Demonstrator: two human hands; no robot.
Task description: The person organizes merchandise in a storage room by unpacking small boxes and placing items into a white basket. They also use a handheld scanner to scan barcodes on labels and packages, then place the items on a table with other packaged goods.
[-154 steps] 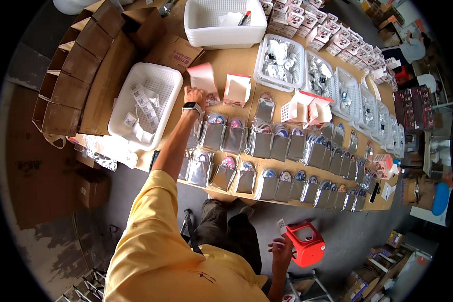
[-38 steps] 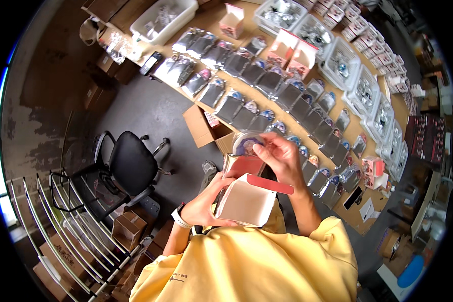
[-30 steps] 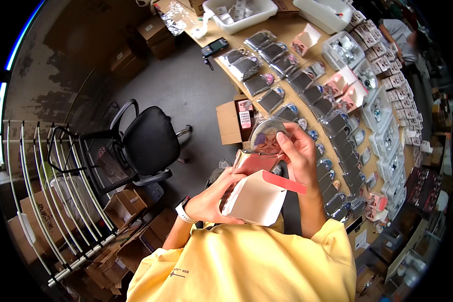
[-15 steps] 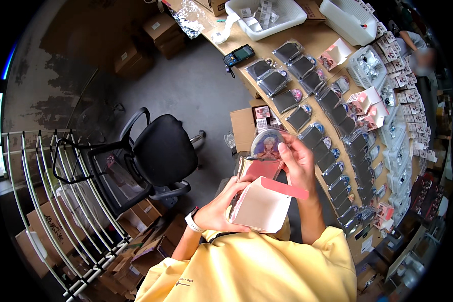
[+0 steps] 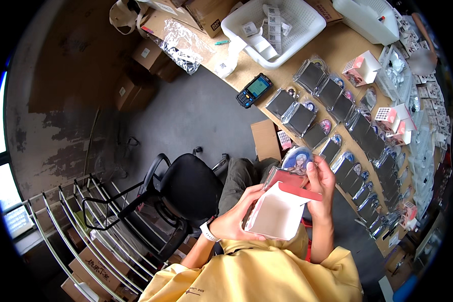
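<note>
Where left hand [image 5: 235, 219] grips: open card box [image 5: 279, 214]
Right hand [image 5: 323, 189] pinches: glossy round badge [image 5: 297, 161]
Plastic basket [image 5: 306, 22]: paper labels [image 5: 274, 30]

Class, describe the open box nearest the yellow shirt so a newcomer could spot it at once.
Start at the yellow shirt along the bottom edge; just above is the left hand, holding an open box. It is white inside with a pink flap; unlike the open boxes on the table, it is held.

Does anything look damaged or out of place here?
Crumpled clear plastic overhangs the edge of the table, untidy against the neat rows of packets; the wall at left has ragged dark patches, perhaps peeling.
</note>
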